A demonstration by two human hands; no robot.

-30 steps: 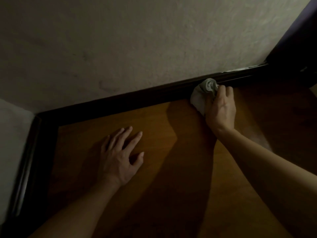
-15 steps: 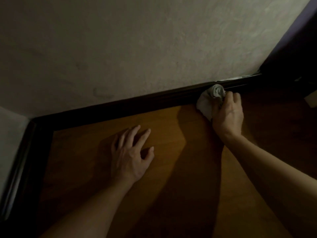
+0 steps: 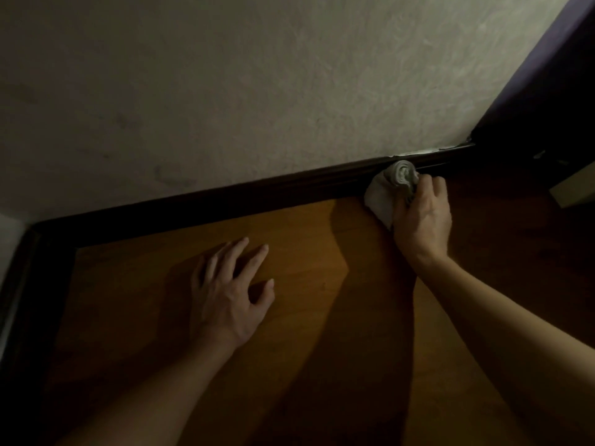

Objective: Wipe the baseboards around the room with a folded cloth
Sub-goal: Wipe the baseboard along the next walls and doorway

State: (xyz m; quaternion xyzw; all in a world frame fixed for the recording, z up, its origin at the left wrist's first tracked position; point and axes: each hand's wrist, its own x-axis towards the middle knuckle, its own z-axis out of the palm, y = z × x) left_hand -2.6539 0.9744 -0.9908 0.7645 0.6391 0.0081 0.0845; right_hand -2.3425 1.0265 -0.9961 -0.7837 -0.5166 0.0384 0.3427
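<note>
Grips bunched grey cloth in right hand, right of centre. Grip closed round the wad, fingers curled over its far side. Presses rolled end of cloth against upper moulding of dark baseboard, just under pale textured wall. Trails a lighter flap down to the wood floor.

Against a second back: sits closer now to the dark purple surface in the upper right, with less board left between wad and that corner. Reads as a left-to-right stroke, slow and unbroken, no lift from the board. Keeps same hold throughout, no refolding or turning to a fresh face.

Plants left hand on floor at lower centre, fingers spread and mostly straight, holding nothing. Has shuffled right as well, further from the left corner where the side baseboard runs down the frame edge. Looks like a prop for body weight. Hard to confirm fingertip contact in the gloom.

For the task: probably near the end of this wall's run, judging by position. Leaves only the short stretch up to the purple surface, then presumably a shift to another wall. Cannot judge cleanliness of board: too dark, no visible dust line. Worth noting whitish chipped edge along top of board just above the cloth, a possible snag or crumbling filler.
</note>
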